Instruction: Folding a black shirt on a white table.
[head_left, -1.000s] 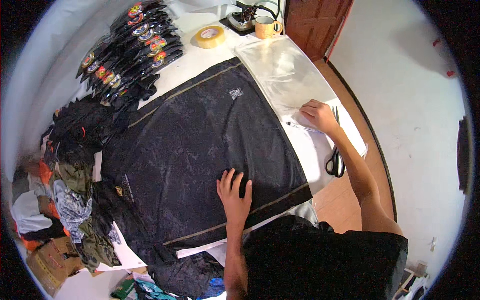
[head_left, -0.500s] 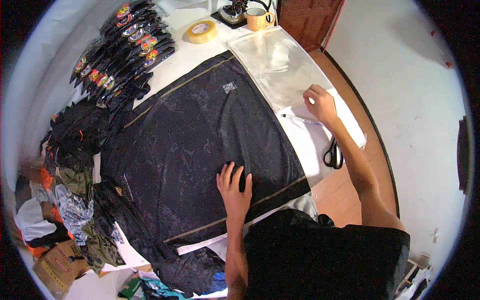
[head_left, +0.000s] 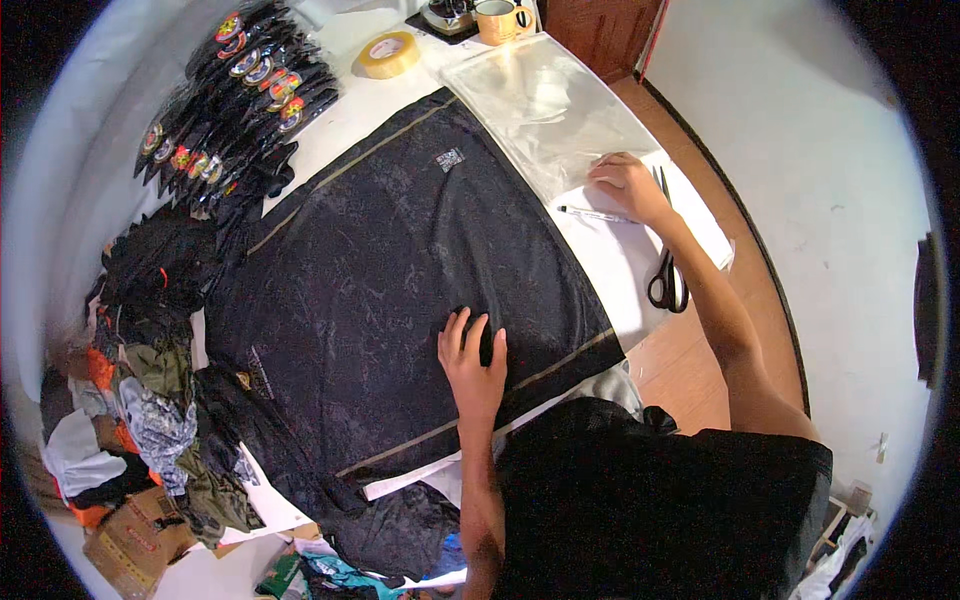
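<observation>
– So, head view: left hand point(head_left: 474, 374)?
– Fingers spread, palm-down on the black garment point(head_left: 350, 290), which lies across the desk point(head_left: 628, 290).
– Right hand point(head_left: 628, 186)?
– Fingers bent, at the near edge of the clear plastic sheets point(head_left: 535, 110); can't tell if they grip. Pen point(head_left: 592, 213) just beside; scissors point(head_left: 667, 285) near the wrist.

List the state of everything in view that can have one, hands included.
Left hand: fingers spread on the cloth
Right hand: fingers bent, at the plastic's near edge; contact unclear
Black cloth: spread out, lightly creased
Clear plastic: lying flat
Pen: lying down
Scissors: lying down, blades partly hidden
Tape roll: lying flat
Mug: upright, contents unseen
Clothes: heaped, crumpled
</observation>
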